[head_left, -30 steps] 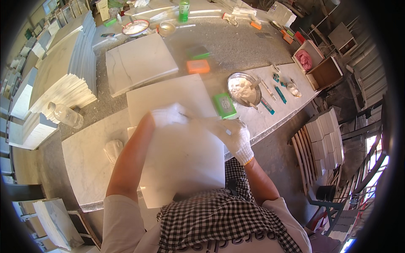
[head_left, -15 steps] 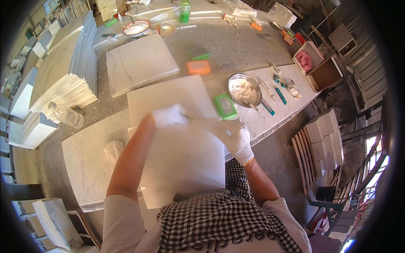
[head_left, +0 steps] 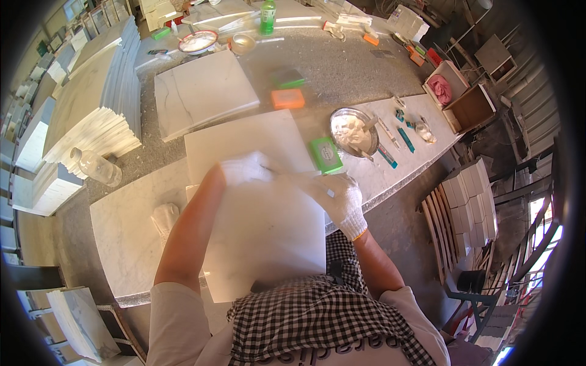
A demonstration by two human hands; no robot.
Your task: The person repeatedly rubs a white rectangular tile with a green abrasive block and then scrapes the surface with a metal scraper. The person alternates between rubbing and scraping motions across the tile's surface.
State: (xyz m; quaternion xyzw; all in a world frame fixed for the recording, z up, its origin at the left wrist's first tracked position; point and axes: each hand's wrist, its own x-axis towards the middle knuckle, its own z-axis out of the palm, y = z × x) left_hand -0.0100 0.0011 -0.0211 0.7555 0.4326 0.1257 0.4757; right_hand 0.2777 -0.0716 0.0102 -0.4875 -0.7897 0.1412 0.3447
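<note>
A smooth white stone slab [head_left: 262,229] lies in front of me, its near end reaching my checked apron. My left hand [head_left: 244,169], in a white knit glove, is at the slab's far edge with its fingers curled over it. At the slab's right far corner, my right hand [head_left: 343,198], gloved too, looks closed; its fingertips and a tan streak towards the left hand are blurred, so what it grips is unclear. A small pale square shows on the right glove. Just beyond lie another white slab [head_left: 244,137] and a green block [head_left: 326,155].
A metal bowl of white paste [head_left: 354,129] stands at the right beside teal-handled cutters [head_left: 406,139]. An orange block [head_left: 287,98] lies further back. On the left are stacked slabs [head_left: 104,79], a clear jar [head_left: 96,166] and a loose glove [head_left: 165,218].
</note>
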